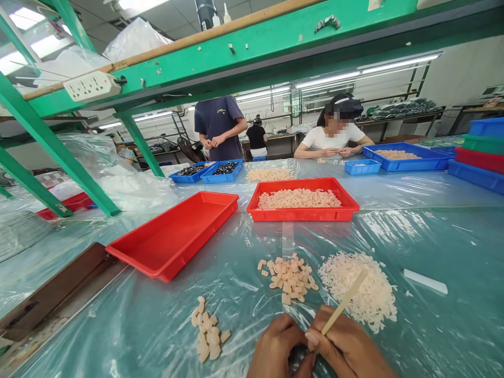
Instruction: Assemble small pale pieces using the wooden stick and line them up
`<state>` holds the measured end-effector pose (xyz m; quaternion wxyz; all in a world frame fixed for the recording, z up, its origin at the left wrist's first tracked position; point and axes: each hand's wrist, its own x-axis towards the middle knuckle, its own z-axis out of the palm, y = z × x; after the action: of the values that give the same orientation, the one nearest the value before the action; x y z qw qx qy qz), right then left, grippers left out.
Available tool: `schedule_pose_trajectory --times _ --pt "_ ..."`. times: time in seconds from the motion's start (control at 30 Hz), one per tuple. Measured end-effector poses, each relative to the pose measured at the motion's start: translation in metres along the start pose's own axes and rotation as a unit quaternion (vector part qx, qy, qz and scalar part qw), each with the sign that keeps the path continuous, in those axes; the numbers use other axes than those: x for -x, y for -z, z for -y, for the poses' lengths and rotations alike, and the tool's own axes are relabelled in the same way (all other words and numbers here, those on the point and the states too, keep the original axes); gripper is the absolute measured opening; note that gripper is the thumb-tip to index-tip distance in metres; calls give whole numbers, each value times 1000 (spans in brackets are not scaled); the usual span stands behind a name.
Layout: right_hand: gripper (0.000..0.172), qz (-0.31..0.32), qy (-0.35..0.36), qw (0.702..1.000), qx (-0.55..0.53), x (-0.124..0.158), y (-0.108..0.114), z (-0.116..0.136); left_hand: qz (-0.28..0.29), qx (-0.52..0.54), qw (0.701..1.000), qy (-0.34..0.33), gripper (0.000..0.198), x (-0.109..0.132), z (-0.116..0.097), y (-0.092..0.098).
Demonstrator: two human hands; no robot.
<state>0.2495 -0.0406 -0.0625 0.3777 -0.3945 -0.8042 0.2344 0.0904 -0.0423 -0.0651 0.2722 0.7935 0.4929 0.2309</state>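
At the bottom of the head view, my left hand [277,346] and my right hand [346,344] meet at the fingertips. My right hand is closed around a thin pale-yellow stick [346,300], which slants up and to the right. The fingers of my left hand are pinched, and whatever they hold is hidden. Just beyond my hands lies a pile of small beige pieces [293,278]. A heap of tiny whitish bits [374,289] is beside it on the right. Left of my left hand is a smaller group of beige pieces [208,333].
A red tray [173,236] with nothing in it stands left, and another red tray [303,214] holds beige pieces. A white stick [425,281] lies right. Blue trays [409,164] and several people are farther back. A green shelf frame [236,55] crosses overhead.
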Motion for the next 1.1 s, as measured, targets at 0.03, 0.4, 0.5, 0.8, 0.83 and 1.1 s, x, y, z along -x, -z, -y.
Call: schedule_pose_trajectory --times 0.03,0.4,0.5,0.8,0.83,1.1 --pt "45 -5 -2 1000 -9 0 0 0 -2 3 1000 0 14 0 0 0" --pt "46 7 -20 1000 1 -1 0 0 22 6 1000 11 14 -1 -6 5" --pt "50 -9 27 997 72 -2 -1 2 21 5 1000 13 10 -1 -6 4" --pt "49 -60 -23 998 1 0 3 3 0 8 1000 6 10 -1 -5 4" --pt "47 -73 -62 995 -37 0 6 3 -3 17 1000 7 12 -1 -4 4" --pt "43 -134 -115 980 -93 -3 26 -1 -62 263 959 80 9 0 -4 3"
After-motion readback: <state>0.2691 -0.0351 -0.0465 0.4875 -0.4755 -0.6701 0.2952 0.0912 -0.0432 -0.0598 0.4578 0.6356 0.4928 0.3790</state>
